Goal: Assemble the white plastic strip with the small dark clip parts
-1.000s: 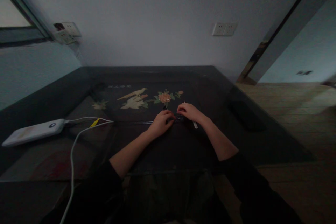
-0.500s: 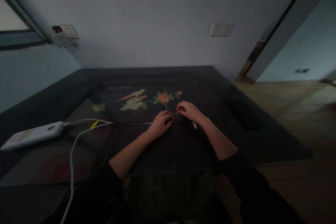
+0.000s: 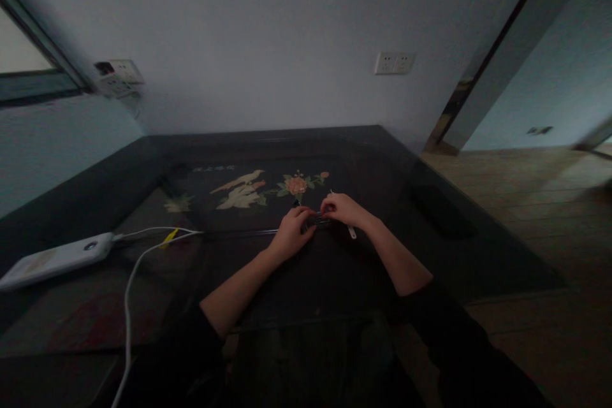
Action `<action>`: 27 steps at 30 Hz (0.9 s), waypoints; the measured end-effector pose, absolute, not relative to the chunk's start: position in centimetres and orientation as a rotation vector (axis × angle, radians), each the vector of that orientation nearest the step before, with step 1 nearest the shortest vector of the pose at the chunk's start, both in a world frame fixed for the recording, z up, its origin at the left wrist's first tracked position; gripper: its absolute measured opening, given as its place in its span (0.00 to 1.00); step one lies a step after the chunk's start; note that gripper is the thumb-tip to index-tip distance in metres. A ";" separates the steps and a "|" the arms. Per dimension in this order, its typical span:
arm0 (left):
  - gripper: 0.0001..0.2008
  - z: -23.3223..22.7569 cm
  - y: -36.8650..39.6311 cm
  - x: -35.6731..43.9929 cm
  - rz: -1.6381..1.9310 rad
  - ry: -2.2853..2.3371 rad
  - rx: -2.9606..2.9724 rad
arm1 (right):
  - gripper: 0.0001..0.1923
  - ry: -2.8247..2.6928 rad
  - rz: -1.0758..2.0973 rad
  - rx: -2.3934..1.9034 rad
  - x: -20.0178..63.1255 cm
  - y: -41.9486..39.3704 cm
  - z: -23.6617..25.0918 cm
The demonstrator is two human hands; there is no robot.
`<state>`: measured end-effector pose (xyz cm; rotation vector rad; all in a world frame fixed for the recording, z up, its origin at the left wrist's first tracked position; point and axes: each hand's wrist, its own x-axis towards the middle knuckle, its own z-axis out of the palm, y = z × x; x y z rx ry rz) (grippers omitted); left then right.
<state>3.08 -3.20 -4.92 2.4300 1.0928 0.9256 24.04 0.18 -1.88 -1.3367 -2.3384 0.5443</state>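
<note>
My left hand (image 3: 289,233) and my right hand (image 3: 343,210) meet at the middle of a dark glass-topped table (image 3: 454,268). Between their fingertips lies a small dark object (image 3: 316,221), too dim to identify; both hands pinch or press it. A thin pale tool (image 3: 352,231) sticks out under my right hand, its tip showing above the fingers. A painted bird-and-flower picture (image 3: 261,185) lies under the glass just beyond the hands.
A white power bank (image 3: 55,260) rests at the table's left with a white cable (image 3: 131,280) running off the front edge. A dark flat object (image 3: 442,211) lies to the right. Wall sockets (image 3: 394,62) sit on the back wall; wooden floor is on the right.
The view has tilted slightly, so everything sits a little lower in the picture. My hands have drawn slightly closer together on the small dark object.
</note>
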 end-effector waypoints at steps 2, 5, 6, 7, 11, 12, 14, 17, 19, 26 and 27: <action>0.16 -5.0 -3.2 3.3 0.940 1.133 2.429 | 0.06 -2.349 0.525 -1.348 24.1 0.3 -2.1; 0.18 -5.2 -3.2 3.5 0.935 1.180 2.448 | 0.06 -2.349 0.516 -1.367 24.0 0.3 -2.2; 0.19 -5.2 -3.1 3.6 0.924 1.193 2.454 | 0.06 -2.347 0.513 -1.370 24.0 0.3 -2.2; 0.19 -5.2 -3.1 3.6 0.912 1.204 2.459 | 0.06 -2.347 0.511 -1.370 23.9 0.3 -2.2; 0.19 -5.2 -3.1 3.6 0.871 1.213 2.476 | 0.06 -2.362 0.526 -1.343 23.7 0.2 -2.1; 0.19 -5.2 -3.1 3.6 0.861 1.210 2.482 | 0.06 -2.365 0.538 -1.340 23.7 0.2 -2.1; 0.18 -5.1 -3.1 3.6 0.841 1.207 2.492 | 0.06 -2.375 0.562 -1.342 23.7 0.2 -2.1; 0.17 -4.9 -3.2 3.5 0.823 1.198 2.498 | 0.06 -2.398 0.573 -1.348 23.7 0.2 -2.0; 0.16 -4.9 -3.2 3.5 0.819 1.195 2.502 | 0.05 -2.402 0.562 -1.364 23.6 0.1 -2.0; 0.17 -4.7 -3.2 3.5 0.793 1.220 2.501 | 0.04 -2.401 0.494 -1.455 23.2 -0.1 -2.2; 0.17 -4.6 -3.2 3.5 0.788 1.221 2.502 | 0.04 -2.404 0.488 -1.465 23.1 -0.1 -2.3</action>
